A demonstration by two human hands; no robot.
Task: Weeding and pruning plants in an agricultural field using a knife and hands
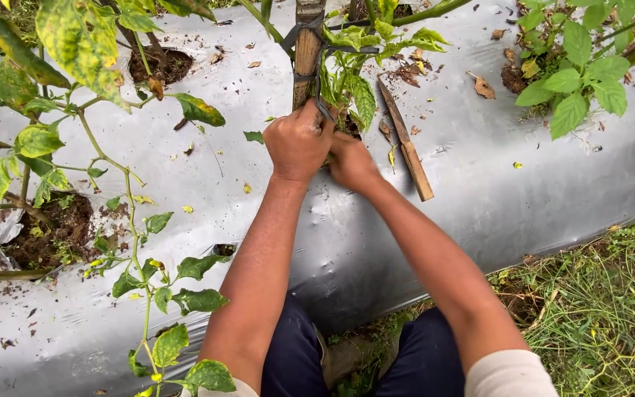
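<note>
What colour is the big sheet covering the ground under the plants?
The plastic sheet is shiny silver-grey, with bits of soil and dry leaves on it. The head view shows it.

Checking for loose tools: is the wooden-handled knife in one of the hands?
No, the knife lies on the grey sheet, right of both hands.

soft overcast daylight, faint shadows, mild sheen on silver plastic sheet (185,169), sharp focus, slight edge distortion

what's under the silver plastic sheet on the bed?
Dark soil shows through the round planting holes cut in the silver plastic sheet. Elsewhere the sheet covers the bed, so what lies beneath is hidden.
</note>
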